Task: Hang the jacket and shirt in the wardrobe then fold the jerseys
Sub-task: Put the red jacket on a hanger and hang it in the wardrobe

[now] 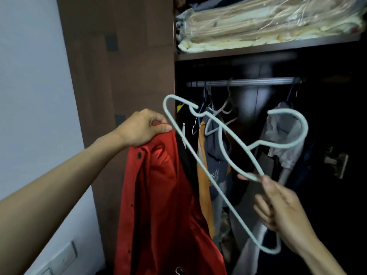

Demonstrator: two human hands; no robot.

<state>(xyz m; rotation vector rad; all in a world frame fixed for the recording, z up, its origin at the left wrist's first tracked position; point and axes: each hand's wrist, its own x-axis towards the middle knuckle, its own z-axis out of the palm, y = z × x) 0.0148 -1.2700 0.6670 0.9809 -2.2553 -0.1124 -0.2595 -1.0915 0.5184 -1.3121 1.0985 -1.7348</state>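
the left hand (142, 128) gripped the red shirt (164, 205) at its collar, left of the wardrobe rail (244, 82). the right hand (278, 203) pinched a pale hanger (222, 147). nothing hung yet; folding remained.

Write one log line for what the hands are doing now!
left hand: holds red shirt | right hand: pinches pale hanger | shirt not on hanger

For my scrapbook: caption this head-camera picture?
Left hand holds red shirt; right hand pinches hanger by wardrobe.
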